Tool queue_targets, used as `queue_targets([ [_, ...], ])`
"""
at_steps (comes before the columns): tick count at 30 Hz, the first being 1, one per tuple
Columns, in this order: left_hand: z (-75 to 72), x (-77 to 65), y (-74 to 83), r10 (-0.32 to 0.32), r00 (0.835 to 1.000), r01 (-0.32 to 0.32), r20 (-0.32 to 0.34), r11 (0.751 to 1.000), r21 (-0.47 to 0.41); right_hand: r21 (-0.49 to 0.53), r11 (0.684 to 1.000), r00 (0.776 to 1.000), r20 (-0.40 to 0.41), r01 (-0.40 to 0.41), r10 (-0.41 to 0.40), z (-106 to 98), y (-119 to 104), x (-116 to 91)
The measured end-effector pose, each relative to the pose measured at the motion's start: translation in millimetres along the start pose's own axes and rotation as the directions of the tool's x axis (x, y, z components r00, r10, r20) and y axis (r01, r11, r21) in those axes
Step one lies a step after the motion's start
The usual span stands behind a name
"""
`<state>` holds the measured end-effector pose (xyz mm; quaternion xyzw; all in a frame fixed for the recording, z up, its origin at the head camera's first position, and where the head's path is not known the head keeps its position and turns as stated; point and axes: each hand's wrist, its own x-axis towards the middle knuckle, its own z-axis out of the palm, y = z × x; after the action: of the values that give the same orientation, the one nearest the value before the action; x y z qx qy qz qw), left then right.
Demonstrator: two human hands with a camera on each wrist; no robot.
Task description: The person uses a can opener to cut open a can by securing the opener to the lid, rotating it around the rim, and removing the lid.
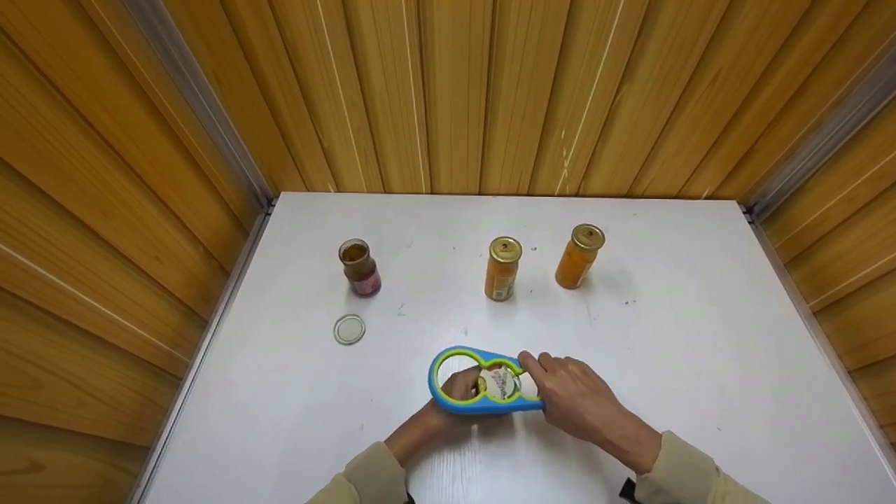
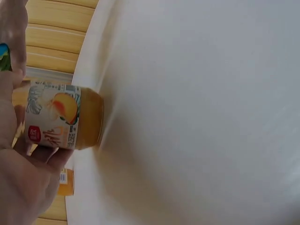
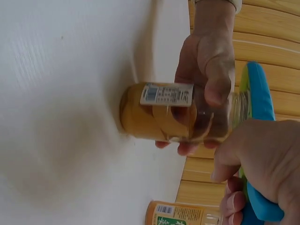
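My left hand [image 1: 460, 386] grips a glass jar of peach pieces [image 3: 164, 115] round its side, with the thumb along one side in the right wrist view. A peach is printed on the jar's label [image 2: 58, 112], and its base is right at the tabletop. Over the jar's top lies a blue and green jar opener [image 1: 470, 407] with several round openings. Through one of them shows the jar's printed, pale lid [image 1: 498, 383]. My right hand [image 1: 577, 395] holds the opener's right end, fingers curled round it.
Two sealed orange jars with gold lids, one in the middle [image 1: 502, 273] and one further right [image 1: 577, 259], stand behind the hands. Back left is an uncapped jar [image 1: 362, 273], its loose lid [image 1: 349, 329] lying nearer. Wood-patterned walls [image 1: 455, 98] border the white table [image 1: 280, 392].
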<state>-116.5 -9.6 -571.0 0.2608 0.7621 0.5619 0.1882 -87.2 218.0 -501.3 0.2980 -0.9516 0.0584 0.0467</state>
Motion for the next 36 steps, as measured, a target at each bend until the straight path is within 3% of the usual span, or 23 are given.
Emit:
queue_targets([
  [3, -10.2, 6.8, -1.8, 0.039, 0.991, -0.047, 0.127, 0.997, 0.062, 0.012, 0.997, 0.997, 0.007, 0.072, -0.073, -1, 9, 4],
  [5, -16.6, 10.1, -2.1, 0.038, 0.976, -0.046, 0.215, 0.998, 0.034, 0.023, 0.993, 0.993, 0.011, 0.116, -0.117, -1, 14, 7],
  [7, -21.7, 12.2, -0.6, 0.003, 0.959, -0.007, 0.285, 1.000, 0.014, 0.040, 0.987, 0.988, 0.024, 0.153, -0.154, -2, 19, 11],
  [11, -31.1, 12.0, 0.8, -0.062, 0.930, 0.087, 0.362, 0.995, -0.052, 0.080, 0.972, 0.972, 0.058, 0.223, -0.228, -3, 28, 17],
  [13, -36.8, 13.4, -0.2, -0.091, 0.907, 0.134, 0.410, 0.988, -0.079, 0.099, 0.962, 0.963, 0.068, 0.254, -0.261, -2, 32, 20],
  [18, -49.0, 21.9, -4.8, -0.166, 0.822, 0.261, 0.545, 0.960, -0.100, 0.145, 0.943, 0.948, 0.065, 0.300, -0.312, 0, 37, 24],
  [20, -52.4, 25.5, -6.3, -0.164, 0.806, 0.259, 0.569, 0.962, -0.091, 0.155, 0.940, 0.946, 0.062, 0.305, -0.318, 1, 38, 24],
  [26, -57.5, 33.2, -7.6, -0.108, 0.771, 0.207, 0.627, 0.975, -0.086, 0.159, 0.935, 0.942, 0.064, 0.317, -0.331, 2, 36, 24],
  [31, -60.3, 32.0, -3.9, -0.138, 0.778, 0.204, 0.612, 0.978, -0.040, 0.184, 0.928, 0.937, 0.068, 0.325, -0.342, 0, 31, 23],
  [33, -61.7, 30.8, -3.6, -0.104, 0.779, 0.164, 0.618, 0.986, -0.042, 0.189, 0.927, 0.939, 0.056, 0.325, -0.340, -2, 30, 22],
  [36, -62.2, 29.6, -4.0, -0.070, 0.763, 0.149, 0.643, 0.986, -0.069, 0.173, 0.929, 0.942, 0.019, 0.327, -0.335, -6, 29, 21],
])
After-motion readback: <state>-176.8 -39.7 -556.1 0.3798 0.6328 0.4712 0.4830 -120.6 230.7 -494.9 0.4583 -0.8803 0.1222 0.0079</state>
